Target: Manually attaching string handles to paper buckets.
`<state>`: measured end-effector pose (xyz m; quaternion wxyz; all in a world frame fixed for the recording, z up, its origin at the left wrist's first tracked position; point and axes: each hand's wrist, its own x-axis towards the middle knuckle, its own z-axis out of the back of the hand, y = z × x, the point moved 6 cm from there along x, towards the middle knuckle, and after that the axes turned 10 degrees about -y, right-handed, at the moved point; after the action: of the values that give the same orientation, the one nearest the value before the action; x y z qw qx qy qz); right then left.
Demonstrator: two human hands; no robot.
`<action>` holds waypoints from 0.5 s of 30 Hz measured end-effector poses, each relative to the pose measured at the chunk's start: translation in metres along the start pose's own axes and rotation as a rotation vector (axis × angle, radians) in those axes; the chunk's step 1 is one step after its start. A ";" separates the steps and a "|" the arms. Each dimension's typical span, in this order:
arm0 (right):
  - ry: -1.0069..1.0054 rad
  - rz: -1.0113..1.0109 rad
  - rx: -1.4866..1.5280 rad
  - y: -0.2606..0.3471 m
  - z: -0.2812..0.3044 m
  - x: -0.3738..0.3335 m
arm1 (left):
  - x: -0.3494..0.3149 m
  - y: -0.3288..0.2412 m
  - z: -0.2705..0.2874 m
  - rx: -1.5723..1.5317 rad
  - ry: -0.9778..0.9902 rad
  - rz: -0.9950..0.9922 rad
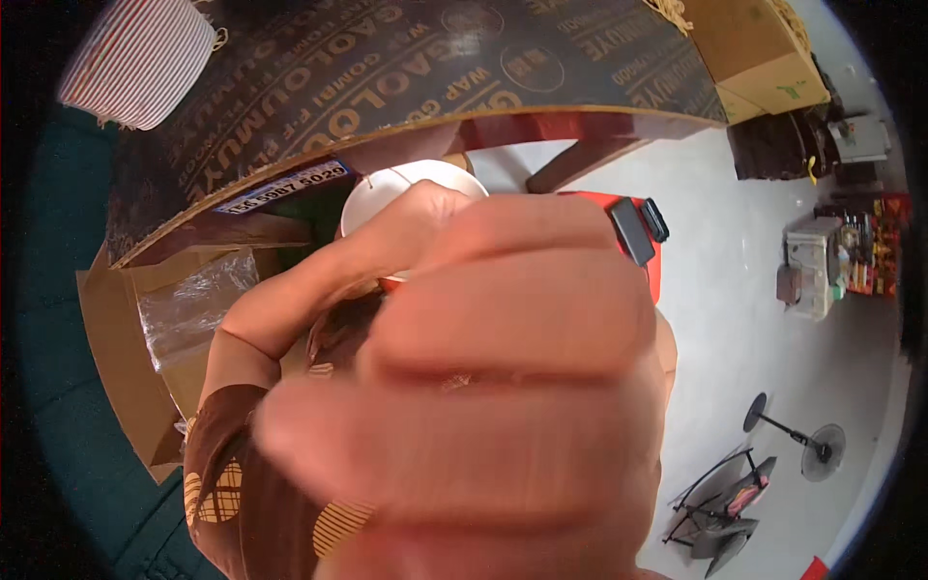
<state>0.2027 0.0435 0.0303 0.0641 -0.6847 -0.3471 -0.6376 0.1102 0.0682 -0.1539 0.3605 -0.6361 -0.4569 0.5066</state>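
My right hand (pixel 503 387) fills the middle of the picture, very near the camera and a little smeared. Its fingers are bent and pressed together; whatever they may hold is hidden. Behind it, my left forearm (pixel 300 290) reaches up to a white round tub (pixel 372 198) below the table edge. Only the back of my left hand (pixel 430 203) shows, in front of the tub. Its fingers are covered by the right hand, so their grip does not show.
A dark printed board tabletop (pixel 387 68) spans the far side, bearing a stack of white red-edged pieces (pixel 145 63) and a cardboard box (pixel 764 68). An open carton (pixel 116 338) stands left. Dark flat devices (pixel 633 232) lie on a red surface; a fan (pixel 822 451) and folding chair (pixel 720 512) are right.
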 end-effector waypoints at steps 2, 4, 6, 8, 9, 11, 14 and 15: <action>0.044 -0.023 -0.018 -0.001 -0.001 0.000 | -0.001 0.010 0.010 0.024 -0.058 0.231; 0.096 -0.047 0.005 -0.004 -0.006 0.002 | -0.003 0.011 0.019 0.147 -0.064 0.154; 0.148 -0.065 0.033 -0.007 -0.012 0.003 | -0.006 0.006 0.021 0.034 -0.050 0.051; 0.195 -0.066 0.012 -0.010 -0.005 0.010 | -0.002 0.007 0.017 0.043 -0.022 0.038; 0.218 -0.071 0.012 -0.018 -0.013 0.009 | -0.001 0.008 0.017 0.048 -0.021 0.028; 0.265 -0.081 0.011 -0.017 -0.012 0.010 | 0.001 0.010 0.016 0.036 -0.016 0.068; 0.345 -0.091 0.030 -0.025 -0.014 0.012 | -0.003 0.011 0.014 0.018 -0.061 0.147; 0.370 -0.096 0.036 -0.025 -0.023 0.012 | -0.006 0.012 0.014 0.014 -0.096 0.194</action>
<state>0.1693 0.0545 0.0362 0.1083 -0.5372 -0.3731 -0.7486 0.0989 0.0587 -0.1663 0.2920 -0.6498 -0.4063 0.5722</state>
